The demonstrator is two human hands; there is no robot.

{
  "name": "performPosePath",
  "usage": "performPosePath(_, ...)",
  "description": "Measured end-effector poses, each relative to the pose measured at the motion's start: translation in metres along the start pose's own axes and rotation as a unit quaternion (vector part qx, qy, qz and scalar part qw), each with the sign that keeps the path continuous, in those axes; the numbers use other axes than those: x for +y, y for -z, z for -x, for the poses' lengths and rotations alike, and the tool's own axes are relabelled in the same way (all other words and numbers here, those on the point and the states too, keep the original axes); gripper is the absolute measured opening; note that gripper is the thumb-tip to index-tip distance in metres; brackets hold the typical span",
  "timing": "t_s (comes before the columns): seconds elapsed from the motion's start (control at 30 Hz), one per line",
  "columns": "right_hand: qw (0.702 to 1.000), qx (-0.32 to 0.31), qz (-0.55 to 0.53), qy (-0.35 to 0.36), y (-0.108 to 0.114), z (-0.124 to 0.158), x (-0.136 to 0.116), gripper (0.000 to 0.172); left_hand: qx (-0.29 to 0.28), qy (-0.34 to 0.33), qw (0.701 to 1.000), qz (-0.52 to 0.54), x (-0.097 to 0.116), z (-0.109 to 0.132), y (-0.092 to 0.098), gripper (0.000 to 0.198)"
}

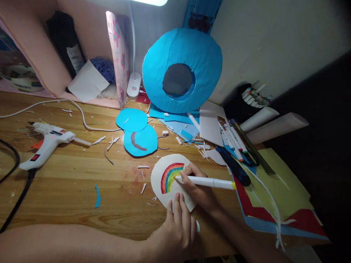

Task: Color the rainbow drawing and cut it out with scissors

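Observation:
A white marker (211, 181) with a yellow end is gripped in my right hand (199, 190), which is closed around it. Its tip touches the yellow band of a rainbow drawing (169, 177) on a round cream paper (157, 171). The bands run red, orange, blue-green, green and yellow. My left hand (175, 228) lies with fingers stretched out, their tips pressing on the paper's lower part. A small white piece (197, 226), perhaps a marker cap, shows beside the left hand, partly hidden.
A white glue gun (51, 140) lies at left with a black cord. Two blue paper circles (141, 140) and scattered scraps are behind the drawing. A large blue ring (156, 54) leans at the back. Markers (233, 140), a blue-handled tool (236, 168) and coloured sheets (285, 175) lie at right.

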State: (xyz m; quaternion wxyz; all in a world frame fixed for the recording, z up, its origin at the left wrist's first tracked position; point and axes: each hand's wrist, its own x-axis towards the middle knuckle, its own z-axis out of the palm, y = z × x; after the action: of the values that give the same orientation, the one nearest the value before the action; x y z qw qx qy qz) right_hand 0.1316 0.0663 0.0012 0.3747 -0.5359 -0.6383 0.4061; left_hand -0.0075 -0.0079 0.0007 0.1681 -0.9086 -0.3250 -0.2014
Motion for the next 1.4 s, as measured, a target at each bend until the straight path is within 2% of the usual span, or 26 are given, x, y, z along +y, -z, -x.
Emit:
performPosePath(0.23,0.997,0.01,0.067,0.046,0.002,0.002,0.0,0.024,0.005,-0.005,1.0,-0.005,-0.001,0.001,-0.002,0.022)
performPosePath(0.5,0.991,0.01,0.115,0.064,0.0,0.003,0.002,0.023,0.009,-0.01,1.0,-0.011,-0.002,-0.001,-0.002,0.023)
performPosePath(0.73,0.984,0.01,0.152,0.086,-0.002,0.004,0.007,0.023,0.062,-0.01,0.997,-0.05,0.0,0.0,-0.012,0.017)
performPosePath(0.87,0.98,0.018,0.168,0.107,-0.005,0.005,0.013,0.022,0.066,-0.011,0.996,-0.056,0.0,0.0,-0.013,0.018)
performPosePath(1.0,0.979,-0.004,0.166,0.123,-0.005,0.006,0.011,0.022,0.058,-0.021,0.996,-0.059,0.003,0.004,-0.017,0.019)
performPosePath(1.27,0.979,-0.059,0.144,0.13,-0.003,0.005,0.005,0.023,0.054,0.005,0.997,-0.052,0.012,0.008,-0.025,0.022)
performPosePath(1.4,0.979,-0.074,0.132,0.138,-0.004,0.006,0.01,0.024,0.078,0.012,0.996,-0.047,0.01,0.002,-0.024,0.023)
